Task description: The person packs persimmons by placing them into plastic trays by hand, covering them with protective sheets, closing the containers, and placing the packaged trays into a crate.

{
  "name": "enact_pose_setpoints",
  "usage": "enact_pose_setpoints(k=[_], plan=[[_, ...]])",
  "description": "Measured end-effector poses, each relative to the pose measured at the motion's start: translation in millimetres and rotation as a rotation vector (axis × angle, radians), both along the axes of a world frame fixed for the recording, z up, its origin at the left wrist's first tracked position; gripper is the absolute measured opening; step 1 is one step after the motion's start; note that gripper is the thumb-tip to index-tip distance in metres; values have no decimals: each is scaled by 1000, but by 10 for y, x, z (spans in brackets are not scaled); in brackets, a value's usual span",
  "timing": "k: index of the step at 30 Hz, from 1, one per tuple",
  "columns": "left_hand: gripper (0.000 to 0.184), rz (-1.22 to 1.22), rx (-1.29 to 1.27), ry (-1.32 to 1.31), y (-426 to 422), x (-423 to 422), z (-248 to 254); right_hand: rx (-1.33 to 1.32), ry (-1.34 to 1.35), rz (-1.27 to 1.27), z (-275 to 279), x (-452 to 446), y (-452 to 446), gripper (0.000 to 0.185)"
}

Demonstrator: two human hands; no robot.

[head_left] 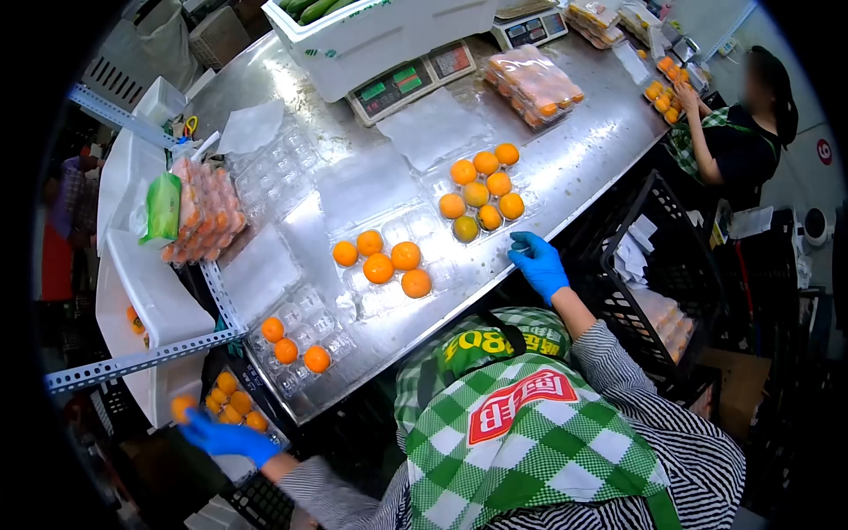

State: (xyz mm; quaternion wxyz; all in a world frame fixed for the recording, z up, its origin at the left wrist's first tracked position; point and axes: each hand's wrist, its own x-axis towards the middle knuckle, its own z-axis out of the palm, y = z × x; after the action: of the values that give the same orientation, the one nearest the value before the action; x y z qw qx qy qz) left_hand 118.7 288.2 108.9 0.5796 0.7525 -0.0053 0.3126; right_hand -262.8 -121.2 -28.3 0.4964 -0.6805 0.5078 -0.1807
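Note:
My left hand, in a blue glove and slightly blurred, grips an orange at the lower left. Beside it, below table height, is a box with several more oranges. My right hand, also gloved in blue, hovers at the table's near edge with fingers apart and nothing visible in them. Closest to it is a clear plastic tray with several oranges, some greenish. A middle clear tray has several oranges in its cells, and the left clear tray has three.
Several packed trays are stacked at the left, with another stack at the back. A white foam box of green vegetables sits over a scale. Black crates stand at right, where another person handles oranges.

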Motion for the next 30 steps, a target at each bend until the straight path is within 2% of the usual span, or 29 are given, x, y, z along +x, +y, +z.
enact_pose_setpoints(k=[2,4,6,7,9,11,13,16,19,23,26,28,30], plan=[[44,140,46,-241,716,711,16,-69,37,32,32,77,-21,44],[48,265,171,-217,844,1035,255,-174,87,84,60,217,-21,46],[50,339,380,-67,1059,1493,319,-317,149,162,74,423,-17,48],[50,245,315,-57,1019,1609,330,-372,211,207,102,526,5,49],[53,200,553,15,1341,2168,130,-482,335,299,185,729,47,50],[56,170,727,164,1400,2346,57,-583,432,367,97,846,52,48],[61,154,837,391,1250,2343,105,-595,428,362,38,905,55,48],[66,178,933,497,1254,2462,99,-515,426,362,65,909,28,48],[58,62,865,505,1270,2462,107,-447,364,333,53,882,-19,49],[58,156,977,277,1485,2544,-125,-348,87,247,-168,774,-95,48],[57,285,1064,77,1249,2112,-116,-64,-156,150,-88,716,-78,48],[53,377,1121,-89,1070,1791,-92,-2,-272,148,-40,687,-85,48],[41,208,948,-247,932,1507,-191,30,-332,159,57,716,-29,47]])
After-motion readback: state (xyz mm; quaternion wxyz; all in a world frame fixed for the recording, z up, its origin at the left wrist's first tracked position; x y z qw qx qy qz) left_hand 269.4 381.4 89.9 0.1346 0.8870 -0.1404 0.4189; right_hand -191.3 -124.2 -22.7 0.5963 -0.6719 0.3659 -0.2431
